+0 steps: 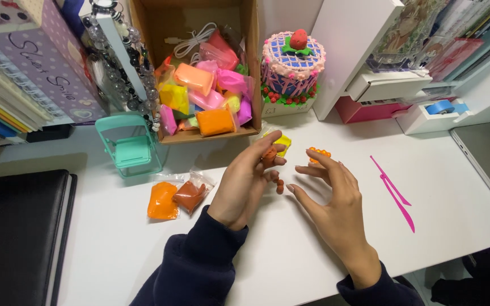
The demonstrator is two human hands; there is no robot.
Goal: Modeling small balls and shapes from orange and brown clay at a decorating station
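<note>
My left hand [244,184] pinches a small brown clay lump [269,155] above the white counter [290,255]; my right hand [331,195] hovers beside it, fingers spread. Behind, a cardboard box [252,62] brims with bright bagged clay packets [208,93].

A small lump of brown clay [269,156] sat pinched at fingertip height above the white desk — soft, rounded, slightly irregular. Just below it, a few tiny brown clay balls [279,186] lay close together on the desk surface, and a cluster of orange clay beads [319,152] rested just behind
</note>
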